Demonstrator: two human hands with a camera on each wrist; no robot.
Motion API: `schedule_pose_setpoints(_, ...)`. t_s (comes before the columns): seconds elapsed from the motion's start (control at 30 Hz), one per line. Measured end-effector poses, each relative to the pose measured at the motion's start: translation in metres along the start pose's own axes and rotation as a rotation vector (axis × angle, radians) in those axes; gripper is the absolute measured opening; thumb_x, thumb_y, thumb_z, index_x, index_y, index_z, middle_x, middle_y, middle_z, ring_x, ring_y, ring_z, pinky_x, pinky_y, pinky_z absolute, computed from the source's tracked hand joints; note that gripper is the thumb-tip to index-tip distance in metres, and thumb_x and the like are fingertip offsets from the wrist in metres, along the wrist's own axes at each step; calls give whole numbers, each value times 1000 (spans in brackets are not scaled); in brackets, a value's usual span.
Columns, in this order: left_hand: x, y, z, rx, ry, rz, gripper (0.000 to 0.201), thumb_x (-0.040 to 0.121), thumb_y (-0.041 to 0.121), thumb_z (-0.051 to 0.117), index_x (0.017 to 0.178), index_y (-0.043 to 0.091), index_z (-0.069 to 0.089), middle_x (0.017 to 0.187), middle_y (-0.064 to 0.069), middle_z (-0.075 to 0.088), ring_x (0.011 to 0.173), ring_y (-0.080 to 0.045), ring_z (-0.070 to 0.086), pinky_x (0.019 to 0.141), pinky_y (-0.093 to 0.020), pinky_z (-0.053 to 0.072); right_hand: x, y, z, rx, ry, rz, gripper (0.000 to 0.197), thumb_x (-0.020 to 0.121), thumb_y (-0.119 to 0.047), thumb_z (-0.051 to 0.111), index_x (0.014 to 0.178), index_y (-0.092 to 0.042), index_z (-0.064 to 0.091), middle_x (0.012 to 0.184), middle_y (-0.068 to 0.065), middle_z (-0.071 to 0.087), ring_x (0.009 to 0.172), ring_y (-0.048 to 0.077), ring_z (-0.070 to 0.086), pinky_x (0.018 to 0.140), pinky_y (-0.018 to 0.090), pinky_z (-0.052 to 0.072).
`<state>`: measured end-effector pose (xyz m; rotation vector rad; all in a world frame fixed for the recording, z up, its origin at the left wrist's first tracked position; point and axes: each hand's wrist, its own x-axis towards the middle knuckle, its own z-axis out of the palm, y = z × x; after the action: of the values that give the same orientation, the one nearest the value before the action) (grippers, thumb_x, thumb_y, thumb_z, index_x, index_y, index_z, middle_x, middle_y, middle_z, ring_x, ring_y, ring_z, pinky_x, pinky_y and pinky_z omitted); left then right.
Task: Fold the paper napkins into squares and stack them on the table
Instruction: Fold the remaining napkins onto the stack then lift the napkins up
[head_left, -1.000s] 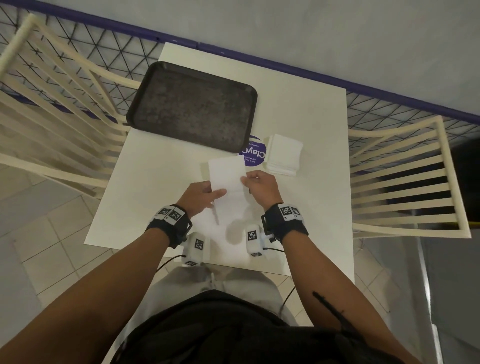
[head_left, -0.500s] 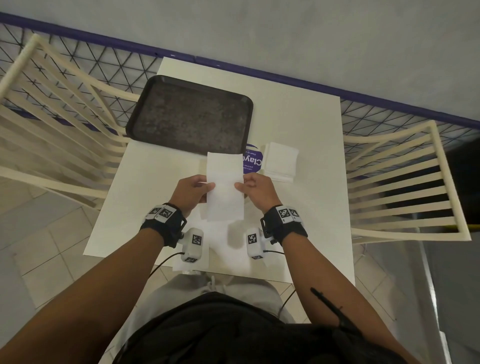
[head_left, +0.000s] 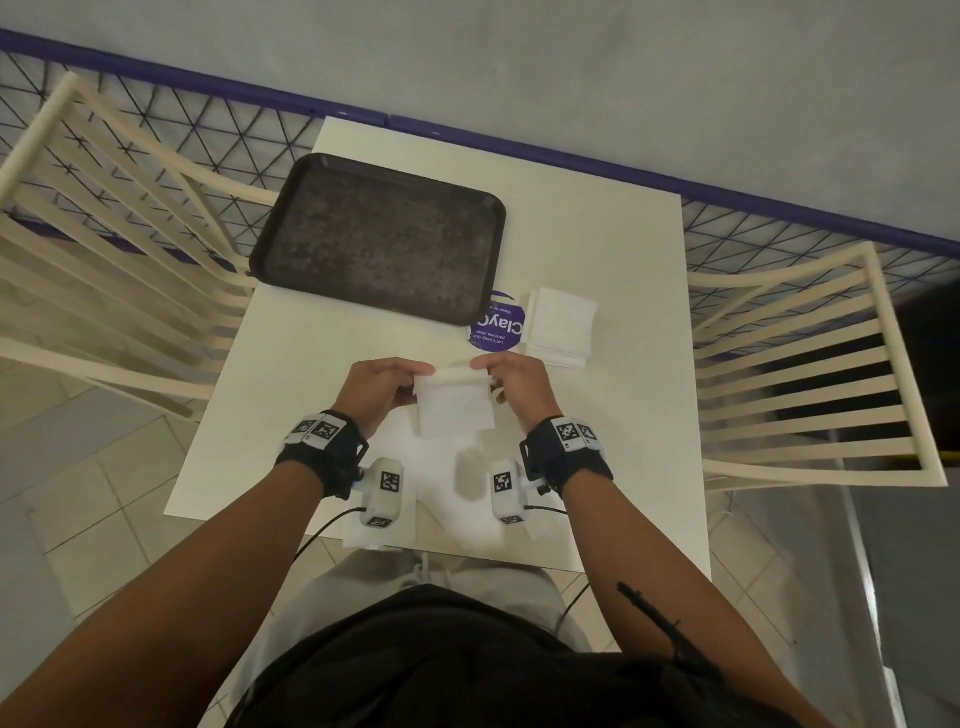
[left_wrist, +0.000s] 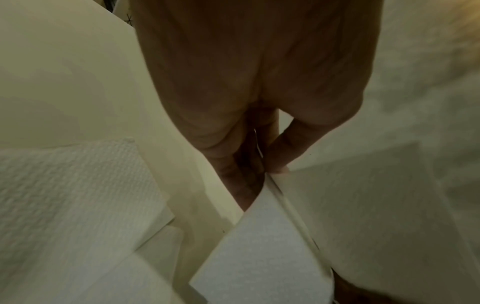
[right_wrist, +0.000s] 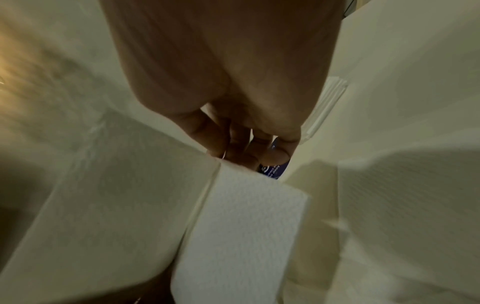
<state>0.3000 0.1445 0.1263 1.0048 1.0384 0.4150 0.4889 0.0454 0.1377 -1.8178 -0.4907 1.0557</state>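
White paper, soft and dimpled, is what both hands are busy with: a napkin (head_left: 454, 413) held up just above the surface (head_left: 597, 234), doubled over so its rolled fold runs along the top and the loose part hangs toward the person. The left hand (head_left: 376, 392) pinches the fold's end at 9 o'clock, thumb and fingertips pressed together on the paper; the right hand (head_left: 517, 387) pinches the end at 3 o'clock in the same grip. From the left wrist the fingers (left_wrist: 280, 152) meet right at the napkin's corner (left_wrist: 259, 257); from the right wrist the fingertips (right_wrist: 275, 156) close on the upper edge of the sheet (right_wrist: 241, 236). At about 1 o'clock from the hands a stack of folded napkins (head_left: 561, 327) sits square on the surface, touching a round purple sticker (head_left: 496, 326). A dark tray (head_left: 379, 236) lies at 11 o'clock, its near corner over the sticker's edge. More unfolded napkin paper (head_left: 382, 530) lies near the surface's 6 o'clock edge, under the wrists.
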Motion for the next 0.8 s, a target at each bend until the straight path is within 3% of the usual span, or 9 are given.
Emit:
schedule_pose_setpoints(0.13,-1,5,2,-41,16,-23,21,92,-1,58,97,-3,78,100,-13,77,88,-23,71,76,-29,58,1,-2,0,59,-3,23,27,85,-5,55,87,-10,82,95,0,77,76,18,61,62,25,45)
schedule_pose_setpoints(0.27,5,-1,3,27,68,26,14,92,9,73,105,5,77,99,-14,76,85,-22,72,81,-34,61,2,-1,0,54,8,15,21,85,-8,62,86,-13,82,90,-2,77,76,17,62,62,24,46)
schedule_pose_setpoints(0.4,10,-7,2,132,84,42,5,90,7,75,93,8,79,99,-14,78,91,-32,75,85,-41,63,6,4,1,-39,6,-63,16,89,-13,67,95,-20,80,102,0,74,88,17,63,72,24,47)
schedule_pose_setpoints(0.5,10,-6,3,232,72,81,5,92,8,74,89,8,77,98,-13,78,87,-29,74,83,-45,63,7,4,5,-189,-33,-200,17,87,-27,76,104,-25,74,105,-7,70,92,11,61,81,24,47)
schedule_pose_setpoints(0.57,9,-4,4,330,52,125,6,94,12,71,90,9,76,97,-11,77,86,-28,74,80,-46,64,7,4,11,-327,-85,-267,21,83,-43,78,101,-32,73,107,-18,70,100,5,60,90,31,48)
schedule_pose_setpoints(0.63,9,-3,5,422,33,167,7,95,17,71,93,13,76,95,-7,77,87,-27,75,78,-43,64,7,4,17,-461,-110,-297,20,80,-55,75,93,-39,73,103,-23,70,104,4,60,97,45,46)
schedule_pose_setpoints(0.7,8,-3,5,496,31,207,6,94,22,72,92,18,76,90,-1,76,86,-23,74,77,-39,64,8,4,22,-520,-98,-313,13,83,-53,73,87,-41,72,100,-23,70,103,7,60,97,53,46)
schedule_pose_setpoints(0.8,7,-3,4,582,67,271,7,94,25,70,89,21,72,91,5,75,85,-15,70,80,-30,56,7,3,21,-525,-72,-303,13,85,-49,73,89,-37,73,96,-21,69,99,10,60,97,54,46)
